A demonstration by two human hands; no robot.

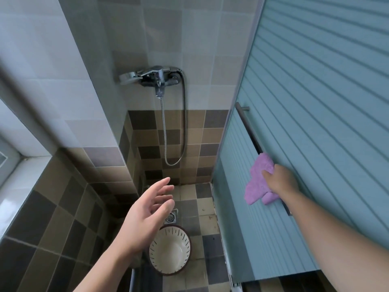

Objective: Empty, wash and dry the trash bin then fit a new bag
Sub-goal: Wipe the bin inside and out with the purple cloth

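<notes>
Left hand raised over the shower floor, palm turned inward, fingers spread and relaxed, holding nothing, touching nothing. Just below and beyond it on the floor tiles: trash bin, upright, seen from above, cream inside with dark slits round the wall and a dark rim, no bag visible in it (looks bare inside; wet or dry cannot tell). Left wrist overlaps the bin's left rim in view; contact not evident.

Right hand reaching out to the sliding door, grip curled round a purple cloth at the lower part of the door's handle bar. Cloth bunched, ends hanging below and left of the fingers, top end lying against the bar. Cannot tell whether fingers also wrap the bar itself (cloth hides it).

Floor drain just beyond the bin, partly covered by left fingertips in view. Farther back, shower hose looping down the rear tiled wall, hanging clear of the floor. Above it, chrome mixer tap mounted on the wall, shower head resting at its left end. Window ledge at far left, well apart from everything.
</notes>
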